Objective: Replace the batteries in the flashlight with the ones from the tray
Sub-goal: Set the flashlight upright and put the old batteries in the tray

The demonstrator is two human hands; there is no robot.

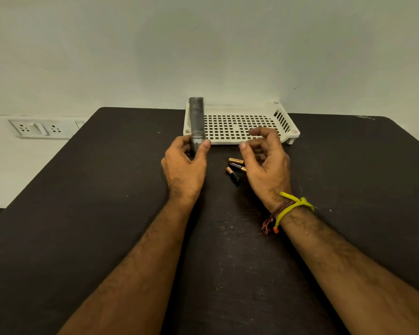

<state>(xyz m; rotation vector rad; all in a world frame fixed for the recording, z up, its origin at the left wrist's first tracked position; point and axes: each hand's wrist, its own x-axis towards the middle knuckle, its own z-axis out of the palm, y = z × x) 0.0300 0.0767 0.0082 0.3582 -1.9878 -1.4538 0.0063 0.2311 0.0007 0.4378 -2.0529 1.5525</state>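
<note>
While left hand (pixel 183 165) grips flashlight (pixel 197 124) upright at tray's (pixel 240 140) 9 o'clock edge, right hand (pixel 266 160) hovers, grip released, loosely curled, over three batteries (pixel 236 167) on desk (pixel 107 189).

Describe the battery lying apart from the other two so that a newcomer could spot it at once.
On the dark table, just in front of the white perforated tray, three batteries lie beside the right hand. Two lie side by side; the odd battery lies nearest the person, angled diagonally.
</note>
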